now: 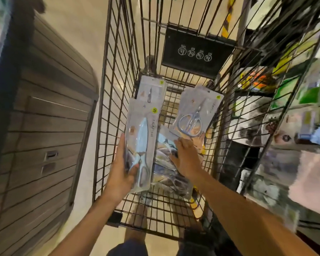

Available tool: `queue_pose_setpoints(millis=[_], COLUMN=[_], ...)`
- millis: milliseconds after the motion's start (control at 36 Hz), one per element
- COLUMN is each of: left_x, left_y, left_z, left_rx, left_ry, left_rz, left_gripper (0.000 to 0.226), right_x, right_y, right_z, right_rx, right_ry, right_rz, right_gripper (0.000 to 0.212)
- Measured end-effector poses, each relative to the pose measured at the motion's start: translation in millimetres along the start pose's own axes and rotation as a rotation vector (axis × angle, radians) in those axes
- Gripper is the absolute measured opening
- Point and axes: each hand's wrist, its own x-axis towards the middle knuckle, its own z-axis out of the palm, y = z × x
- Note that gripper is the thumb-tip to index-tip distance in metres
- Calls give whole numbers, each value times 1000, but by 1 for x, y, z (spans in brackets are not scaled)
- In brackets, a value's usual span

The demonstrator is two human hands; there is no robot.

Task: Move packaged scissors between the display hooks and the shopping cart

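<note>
A person leans over a wire shopping cart (118, 74), both arms inside its basket. The left hand (121, 169) has its grip closed around a pack of blue-handled scissors (141, 145), held above the cart's left side. The right hand (187, 156) pinches the lower edge of a pack of silver scissors (194, 113) toward the cart's right wall. More packs (166, 169) lie on the cart floor between them.

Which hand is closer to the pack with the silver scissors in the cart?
Right. The right hand holds the bottom edge of the silver scissors pack. The left hand is off to that pack's left, gripping the blue scissors pack.
</note>
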Motion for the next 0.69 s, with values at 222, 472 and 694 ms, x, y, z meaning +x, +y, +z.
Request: queue_pose_setpoints(millis=[222, 472, 694], left_x=[0, -9, -14], left_y=[-4, 14, 14], left_z=[-7, 1, -3], left_rx=[39, 28, 89], left_ry=[21, -2, 51], left_rz=[-48, 48, -9], left_gripper=[101, 91, 95], right_x=[-21, -42, -51], right_y=[6, 1, 4], right_z=[6, -2, -9], right_rx=[130, 306, 465], right_ry=[5, 46, -103], right_rz=[123, 305, 283], right_gripper=[67, 53, 111])
